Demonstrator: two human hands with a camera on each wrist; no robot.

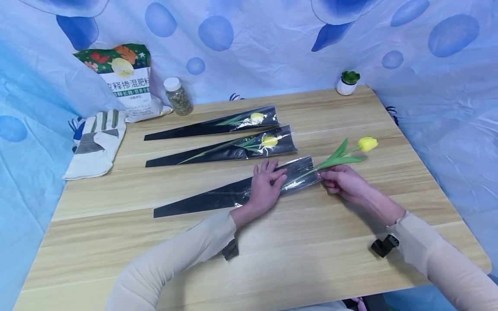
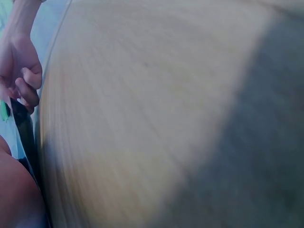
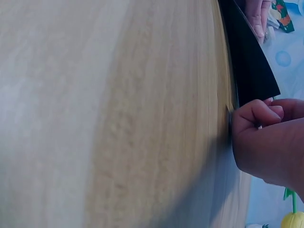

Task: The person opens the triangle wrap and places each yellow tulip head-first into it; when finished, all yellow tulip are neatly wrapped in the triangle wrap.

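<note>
A long, tapering flower sleeve [image 1: 218, 198], black with a clear front, lies nearest me on the table. My left hand [image 1: 265, 188] rests on it, fingers spread and thumb close to the forefinger. At the sleeve's wide right end, my right hand [image 1: 344, 181] pinches a yellow artificial tulip [image 1: 367, 144] low on its green stem, by the sleeve's mouth. The lower stem lies inside the sleeve; bloom and leaves stick out to the right. In the right wrist view, the right hand [image 3: 268, 137] hides the pinched stem, with the sleeve [image 3: 249, 57] beyond it.
Two sleeves, a middle one [image 1: 218, 153] and a far one [image 1: 202, 127], each contain a yellow tulip. At the left are white-and-grey gloves [image 1: 95, 147], a fertilizer bag [image 1: 130, 86] and a white-capped jar [image 1: 180, 98]. A small potted succulent [image 1: 347, 84] stands at the back right.
</note>
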